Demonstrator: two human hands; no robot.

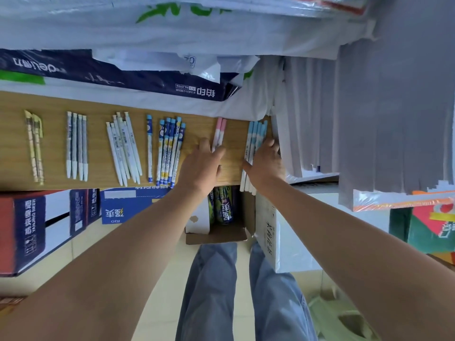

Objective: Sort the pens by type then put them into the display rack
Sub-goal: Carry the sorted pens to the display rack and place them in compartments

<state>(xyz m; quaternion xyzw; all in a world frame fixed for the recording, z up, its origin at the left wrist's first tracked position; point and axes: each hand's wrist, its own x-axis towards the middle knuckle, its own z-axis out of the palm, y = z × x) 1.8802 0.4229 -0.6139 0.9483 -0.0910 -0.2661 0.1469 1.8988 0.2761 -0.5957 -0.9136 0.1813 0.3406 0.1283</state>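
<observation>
Storeroom corner, shelves crammed: white plastic-wrapped paper packs (172, 33) are stacked above a pale wood-grain shelf board (97, 148), with printed cardboard boxes (29, 227) on the floor below. No display rack in sight. On the board the pens lie in separate groups, left to right: cream-yellow pens (34, 146), grey-patterned pens (76, 146), plain white pens (124, 148), blue-and-yellow printed pens (170, 151). The person stands facing the board, both arms out. The left hand (202, 166) lies over the lower ends of two pink-and-white pens (219, 131), thumb on one side, fingers on the other; whether it pinches them or only rests on them, I cannot tell. The right hand (267, 163) grips a bundle of light-blue-and-white pens (256, 134) at the board's right end, thumb along the bundle's left side, fingers curled over its right; the pens' lower ends overhang the front edge. Judgement: sorting looks nearly complete, racking not yet begun. The pens should be light, stiff, smooth plastic, prone to roll and to slide out of a loose bundle. Best taken around mid-barrel, fingers wrapped round the whole group, ends level; a hold near one end would probably let them fan out.
</observation>
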